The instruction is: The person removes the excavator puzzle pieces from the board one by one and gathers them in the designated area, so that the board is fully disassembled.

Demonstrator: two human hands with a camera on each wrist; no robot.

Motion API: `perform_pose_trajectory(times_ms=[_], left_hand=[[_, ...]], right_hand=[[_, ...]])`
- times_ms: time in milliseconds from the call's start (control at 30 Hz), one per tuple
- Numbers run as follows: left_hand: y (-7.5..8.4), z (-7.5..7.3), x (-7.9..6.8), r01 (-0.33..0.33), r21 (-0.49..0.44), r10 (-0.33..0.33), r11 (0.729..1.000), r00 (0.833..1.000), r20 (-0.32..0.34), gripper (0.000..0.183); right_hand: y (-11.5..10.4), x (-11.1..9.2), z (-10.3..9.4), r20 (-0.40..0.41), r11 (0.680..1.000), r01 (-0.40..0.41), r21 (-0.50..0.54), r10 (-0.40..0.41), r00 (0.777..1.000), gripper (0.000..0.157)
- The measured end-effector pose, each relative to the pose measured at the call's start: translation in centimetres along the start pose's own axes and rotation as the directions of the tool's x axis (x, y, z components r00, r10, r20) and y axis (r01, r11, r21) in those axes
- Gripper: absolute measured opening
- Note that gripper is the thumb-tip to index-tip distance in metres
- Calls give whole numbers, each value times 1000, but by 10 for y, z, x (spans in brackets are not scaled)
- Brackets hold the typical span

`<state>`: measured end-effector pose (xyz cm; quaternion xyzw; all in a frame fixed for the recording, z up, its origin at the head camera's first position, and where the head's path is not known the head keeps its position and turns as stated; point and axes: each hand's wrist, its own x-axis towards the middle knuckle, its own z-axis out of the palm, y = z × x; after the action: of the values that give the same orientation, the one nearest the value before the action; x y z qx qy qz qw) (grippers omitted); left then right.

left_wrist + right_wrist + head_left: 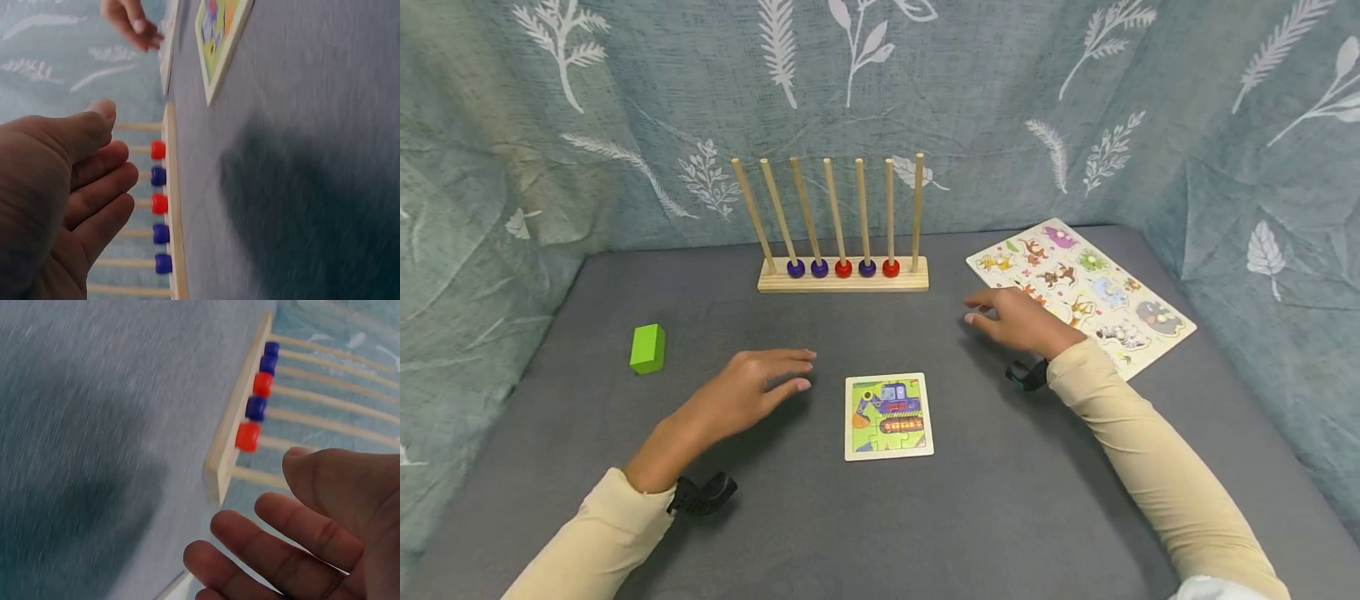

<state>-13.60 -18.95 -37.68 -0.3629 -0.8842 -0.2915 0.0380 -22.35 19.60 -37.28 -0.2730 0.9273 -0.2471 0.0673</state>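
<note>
My left hand (745, 387) hovers over the grey table, left of a small square jigsaw puzzle (887, 417) with a digger picture. Its fingers are relaxed and hold nothing. My right hand (1018, 319) is in the air by the left edge of a wooden animal puzzle board (1150, 342), also holding nothing, its fingers loosely bent. At the back stands a wooden peg rack (842, 284) with several upright rods. Red and blue beads sit low on some rods, among them a red bead (248, 436) in the right wrist view and a blue bead (161, 234) in the left wrist view.
A bright green block (647, 348) lies on the left of the table. Behind the table hangs a blue-grey curtain (970, 125) with white leaf prints, which also runs down both sides. My right forearm partly covers the lower edge of the animal board.
</note>
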Motion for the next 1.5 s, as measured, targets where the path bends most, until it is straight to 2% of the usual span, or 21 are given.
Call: perform_pose_trajectory(times_ms=[167, 333, 633, 767, 867, 1000, 1100, 1300, 1500], left_hand=[[13, 17, 0, -43, -59, 47, 997, 996, 78, 22], [24, 28, -1, -44, -113, 62, 993, 986, 158, 25], [32, 40, 1, -61, -207, 124, 976, 945, 304, 32], [35, 45, 1, -43, -215, 114, 976, 938, 328, 32], [38, 49, 2, -36, -212, 108, 977, 936, 335, 31], [42, 53, 3, -37, -206, 110, 978, 929, 355, 30], [43, 55, 3, -27, -203, 103, 979, 921, 375, 29], [41, 58, 2, -13, -210, 97, 978, 914, 395, 30], [40, 60, 1, 0, -206, 85, 979, 912, 400, 33]], right_hand=[[-6, -1, 10, 9, 999, 30, 36, -30, 999, 33], [-15, 3, 21, 26, 996, 67, 57, -68, 997, 29], [-32, 10, 33, 65, 989, 117, 92, -124, 990, 27], [-35, 12, 38, 74, 981, 149, 121, -159, 985, 29], [-37, 16, 42, 64, 969, 206, 134, -215, 974, 28], [-41, 20, 47, 60, 942, 300, 151, -312, 948, 25], [-45, 23, 51, 82, 926, 340, 165, -357, 931, 25], [-55, 26, 59, 150, 917, 334, 217, -370, 917, 26], [-66, 30, 64, 220, 902, 326, 283, -392, 893, 26]])
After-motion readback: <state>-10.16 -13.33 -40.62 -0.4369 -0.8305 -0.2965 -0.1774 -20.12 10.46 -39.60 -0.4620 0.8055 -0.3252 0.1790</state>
